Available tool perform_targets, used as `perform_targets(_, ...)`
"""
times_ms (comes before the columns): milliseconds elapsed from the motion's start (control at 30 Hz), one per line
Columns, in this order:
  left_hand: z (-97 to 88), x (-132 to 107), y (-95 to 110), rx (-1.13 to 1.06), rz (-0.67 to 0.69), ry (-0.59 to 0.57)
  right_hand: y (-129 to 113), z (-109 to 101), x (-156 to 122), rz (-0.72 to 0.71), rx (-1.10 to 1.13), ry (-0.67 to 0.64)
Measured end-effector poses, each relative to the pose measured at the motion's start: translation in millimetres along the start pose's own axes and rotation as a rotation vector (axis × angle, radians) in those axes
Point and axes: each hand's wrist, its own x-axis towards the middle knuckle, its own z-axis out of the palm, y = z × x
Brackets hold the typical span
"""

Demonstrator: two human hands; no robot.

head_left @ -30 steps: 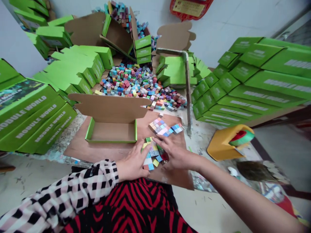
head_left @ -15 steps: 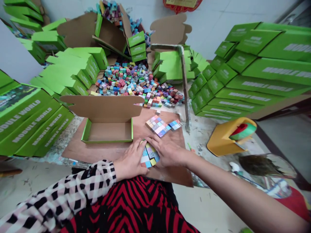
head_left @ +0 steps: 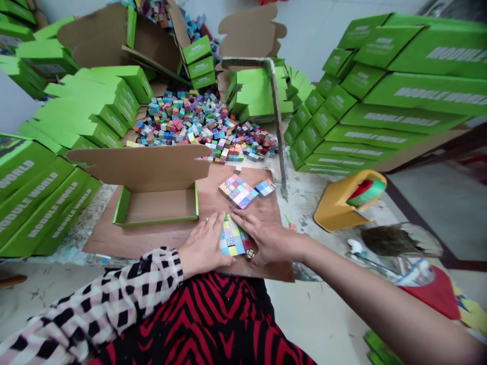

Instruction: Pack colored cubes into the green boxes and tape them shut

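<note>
Small patterned cubes (head_left: pixel 231 238), set side by side in a flat patch, lie on the brown cardboard sheet (head_left: pixel 160 237) close to my body. My left hand (head_left: pixel 207 242) presses against the patch's left side, fingers pointing forward. On the opposite side my right hand (head_left: pixel 268 238) curves around its right edge, where a few dark red cubes show by the palm. The two hands hold the patch between them; their fingers hide its outer edges. Just beyond lies a larger flat block of cubes (head_left: pixel 238 191), with a smaller blue one (head_left: pixel 265 188) beside it.
An open green box (head_left: pixel 155 203) stands left of my hands, lid raised. Behind is a heap of loose cubes (head_left: pixel 198 121), with a bent metal bar (head_left: pixel 279 126) at its right. Green cartons (head_left: pixel 395 101) are stacked on both sides. A yellow container (head_left: pixel 333 203) stands right.
The view has shifted slightly, so surroundings sit further left. More of the cube patch shows between my hands, including dark red cubes at its right. Both hands stay around it.
</note>
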Motion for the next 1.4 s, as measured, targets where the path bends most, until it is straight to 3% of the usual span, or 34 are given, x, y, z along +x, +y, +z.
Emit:
perform_targets(333,-0.7,9,9,0.045,0.028,0.033,-2,9,10,-0.047,0.151,0.096)
perform_targets(467,-1.7,9,11,0.021,0.084,0.019,-11,15,3,0.021,0.170,0.102)
perform_targets(633,-31.7,-10,8,-0.025,0.161,0.066,-41,-1,0,0.000,0.104,0.215)
perform_targets(767,-78.1,-29,-18,0.061,0.170,0.142,-73,-23,33,-0.105,0.007,0.342)
perform_targets(933,-115.6,-41,-78,0.177,0.140,0.282,-108,-37,104,-0.188,-0.043,0.418)
perform_targets(1133,-113.3,-41,-132,0.090,0.059,0.282,-121,-37,155,-0.178,-0.011,0.291)
perform_targets(1400,-114.9,-25,-148,-0.037,0.077,0.182,-115,-41,171,-0.129,0.095,0.159)
